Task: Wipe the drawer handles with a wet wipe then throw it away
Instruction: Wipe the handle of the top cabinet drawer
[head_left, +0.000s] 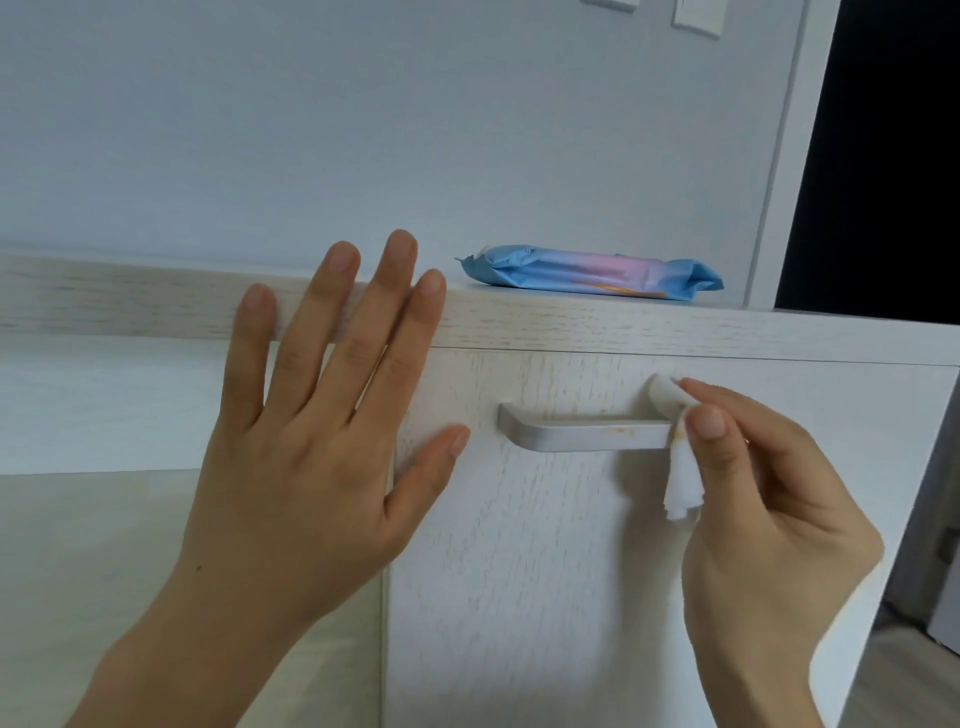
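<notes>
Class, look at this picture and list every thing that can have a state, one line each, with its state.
Drawer: closed.
Drawer handle: right end wrapped in the wipe; small brownish mark on the bar.
Wet wipe: folded over the handle, slightly stained, loose end hanging.
Wipe pack: lying flat on the cabinet top; flap unclear.
Left hand: open, fingers straight and spread.
Right hand: pinches the wet wipe.

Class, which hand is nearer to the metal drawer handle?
Right. The right hand pinches the wet wipe against the right end of the drawer handle; the left hand is spread open to its left, apart from it.
</notes>
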